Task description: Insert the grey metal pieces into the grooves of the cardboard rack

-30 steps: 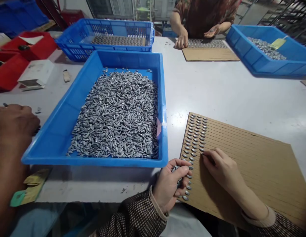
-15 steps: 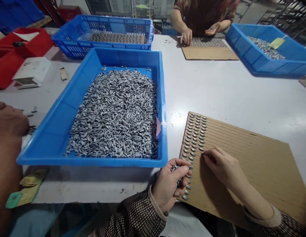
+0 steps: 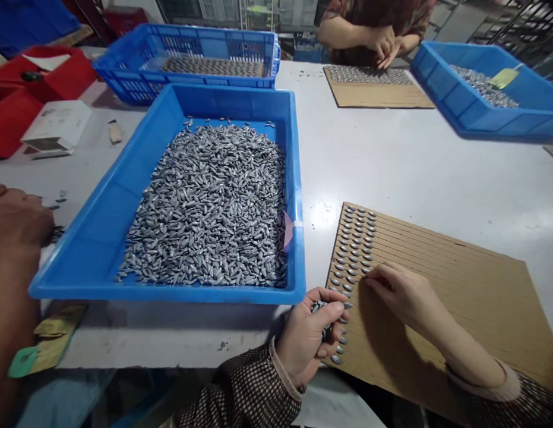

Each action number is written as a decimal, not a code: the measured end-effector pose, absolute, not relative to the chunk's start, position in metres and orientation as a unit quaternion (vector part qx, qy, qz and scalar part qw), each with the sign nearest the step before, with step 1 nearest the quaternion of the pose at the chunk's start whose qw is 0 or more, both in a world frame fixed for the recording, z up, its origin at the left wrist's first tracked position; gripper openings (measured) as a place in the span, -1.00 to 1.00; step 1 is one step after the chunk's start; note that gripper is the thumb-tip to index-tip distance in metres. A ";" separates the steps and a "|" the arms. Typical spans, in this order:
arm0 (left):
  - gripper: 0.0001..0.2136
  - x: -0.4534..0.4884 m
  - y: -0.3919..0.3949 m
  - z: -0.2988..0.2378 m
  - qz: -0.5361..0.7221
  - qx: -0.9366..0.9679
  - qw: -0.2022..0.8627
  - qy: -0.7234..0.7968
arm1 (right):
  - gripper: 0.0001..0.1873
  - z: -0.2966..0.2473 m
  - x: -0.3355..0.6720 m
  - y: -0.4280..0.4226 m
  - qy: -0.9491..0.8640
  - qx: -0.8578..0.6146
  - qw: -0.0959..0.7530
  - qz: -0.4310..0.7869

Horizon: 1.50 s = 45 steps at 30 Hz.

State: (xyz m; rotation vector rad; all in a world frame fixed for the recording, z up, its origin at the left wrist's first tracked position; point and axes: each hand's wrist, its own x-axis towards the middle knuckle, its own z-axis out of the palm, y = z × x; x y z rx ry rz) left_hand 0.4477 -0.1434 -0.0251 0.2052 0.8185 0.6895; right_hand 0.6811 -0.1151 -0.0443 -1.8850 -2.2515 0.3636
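At the near edge of the worktop, right of center, lies a grooved cardboard sheet. Small gray pieces are set on it in three columns that start near its far left corner and run along its left edge. The inner column stops at the fingertips of the right hand. The thumb and forefinger of this hand are closed together just above the sheet; whether a piece sits between them cannot be told.

The left hand is curled around a loose cluster of the same pieces, over the sheet's left edge. One piece projects from between its thumb and forefinger.

Left of the sheet, a blue tray holds a large pile of loose pieces; its near right corner is just beside the left hand. Behind the tray, toward the worktop's far edge, stands a blue slotted basket.

At the far edge, a co-worker's hands are together above a second cardboard sheet. A second blue tray stands toward the far right corner. Another person's hand rests at the left.
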 end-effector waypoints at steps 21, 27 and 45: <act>-0.72 0.450 -0.142 -0.018 0.336 0.113 0.842 0.406 | -0.81 -0.054 0.678 -0.120 -0.743 -0.624 0.198 0.138; -0.74 0.452 -0.142 -0.018 0.344 0.128 0.832 0.416 | -0.84 -0.030 0.653 -0.147 -0.712 -0.600 0.307 0.200; -0.66 0.462 -0.151 -0.025 0.344 0.212 0.790 0.462 | -0.74 -0.049 0.597 -0.185 -0.268 -0.499 0.547 0.616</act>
